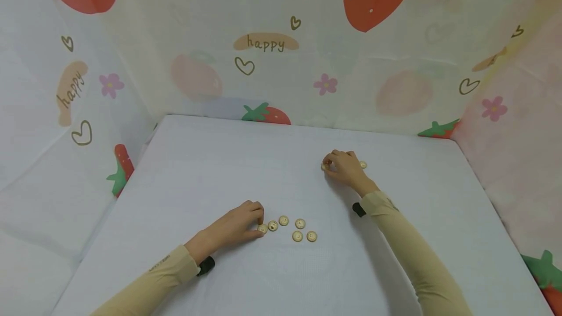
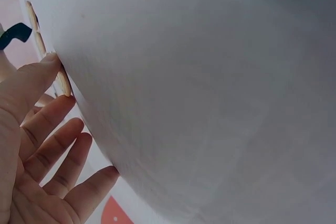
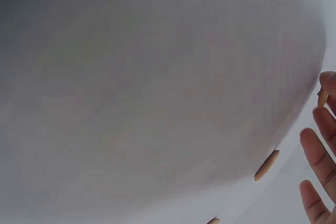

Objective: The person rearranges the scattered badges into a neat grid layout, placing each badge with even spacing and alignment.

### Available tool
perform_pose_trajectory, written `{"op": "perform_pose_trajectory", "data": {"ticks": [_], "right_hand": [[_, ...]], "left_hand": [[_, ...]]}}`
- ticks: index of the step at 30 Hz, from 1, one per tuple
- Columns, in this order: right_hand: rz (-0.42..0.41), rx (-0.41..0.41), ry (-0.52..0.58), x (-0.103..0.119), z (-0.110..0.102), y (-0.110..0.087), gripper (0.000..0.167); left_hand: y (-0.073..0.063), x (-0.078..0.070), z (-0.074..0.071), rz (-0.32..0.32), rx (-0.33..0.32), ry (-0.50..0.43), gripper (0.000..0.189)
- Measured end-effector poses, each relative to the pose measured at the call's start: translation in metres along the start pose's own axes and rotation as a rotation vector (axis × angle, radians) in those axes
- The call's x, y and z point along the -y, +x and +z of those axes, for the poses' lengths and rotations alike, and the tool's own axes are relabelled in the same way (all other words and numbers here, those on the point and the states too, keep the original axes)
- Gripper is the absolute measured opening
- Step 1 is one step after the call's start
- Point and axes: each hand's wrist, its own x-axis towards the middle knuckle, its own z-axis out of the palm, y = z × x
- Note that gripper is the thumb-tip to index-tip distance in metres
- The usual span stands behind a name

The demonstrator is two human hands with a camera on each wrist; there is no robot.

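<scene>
In the head view, my left hand (image 1: 239,223) is low on the white table, its thumb and index finger at the edges of a small round wooden disc (image 1: 262,228). The left wrist view shows that disc (image 2: 64,81) edge-on between thumb and index fingertip, the other fingers spread. Farther back on the right, my right hand (image 1: 345,167) pinches another wooden disc (image 1: 325,166), which also shows between the fingertips in the right wrist view (image 3: 323,98). Beside the left hand's disc lies a disc with a dark mark (image 1: 272,226), followed by another disc (image 1: 283,220).
Three more discs (image 1: 300,224) lie in a small cluster to the right. Another disc (image 1: 363,164) sits just right of my right hand. White cloth walls (image 1: 263,87) with strawberry prints stand behind the table (image 1: 210,160) and on both sides.
</scene>
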Motion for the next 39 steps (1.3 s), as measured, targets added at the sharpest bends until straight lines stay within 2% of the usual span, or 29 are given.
{"op": "perform_pose_trajectory", "data": {"ticks": [7,16,31,39], "right_hand": [[0.063,0.047,-0.010,-0.002,0.000,0.010,0.018],[0.110,0.069,-0.001,-0.007,0.004,0.016,0.018],[0.121,0.071,0.011,-0.006,0.003,0.017,0.020],[0.117,0.060,0.030,-0.004,0.001,0.018,0.020]], "left_hand": [[0.001,0.001,0.001,0.002,0.002,-0.001,0.018],[0.001,0.001,0.003,0.001,0.000,0.002,0.018],[0.001,0.001,0.003,-0.016,0.016,0.005,0.018],[0.001,0.001,0.002,0.004,-0.007,0.018,0.019]]}}
